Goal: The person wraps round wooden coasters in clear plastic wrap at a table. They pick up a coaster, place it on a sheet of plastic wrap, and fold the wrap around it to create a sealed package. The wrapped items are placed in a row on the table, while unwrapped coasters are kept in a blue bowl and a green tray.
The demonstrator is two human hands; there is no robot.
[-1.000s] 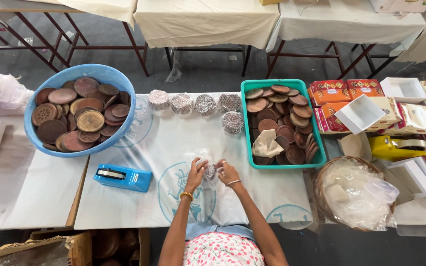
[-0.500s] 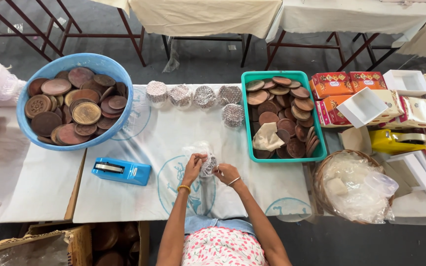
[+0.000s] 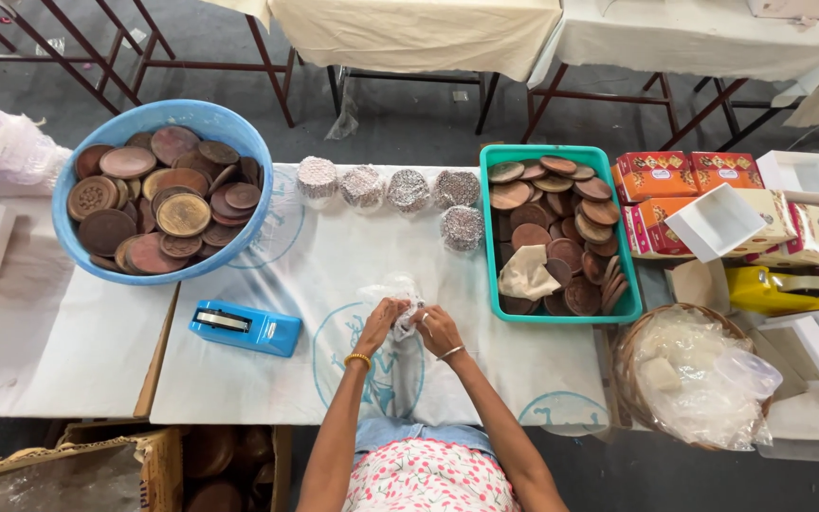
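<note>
Both hands meet at the middle of the near table edge: the left hand [image 3: 379,322] and the right hand [image 3: 438,327] pinch from either side a small disc bundle [image 3: 404,318] half swathed in clear plastic wrap [image 3: 392,289], which they hold just above the white table cover [image 3: 334,256]; the fingers are closed on the wrap, though how tightly is hard to tell. Going left to right, a blue bowl [image 3: 239,133] at the far left is heaped with bare brown discs [image 3: 158,204], so much of the stock looks unwrapped as yet. Near it, toward the person, lies a blue tape dispenser [image 3: 245,328], untouched. Along the far side of the cover stand five finished wrapped bundles [image 3: 409,188], four in a row and one just nearer. To the right a green tray [image 3: 609,171] holds more bare discs and a crumpled tan cloth [image 3: 527,275]. Further right are orange and cream boxes [image 3: 656,175], some open and none visibly filled, a yellow tape dispenser [image 3: 770,289] and a wicker basket [image 3: 624,360] of plastic sheets. By my judgement the wrapping is at an early stage, with the sixth bundle in hand and boxing not begun.
</note>
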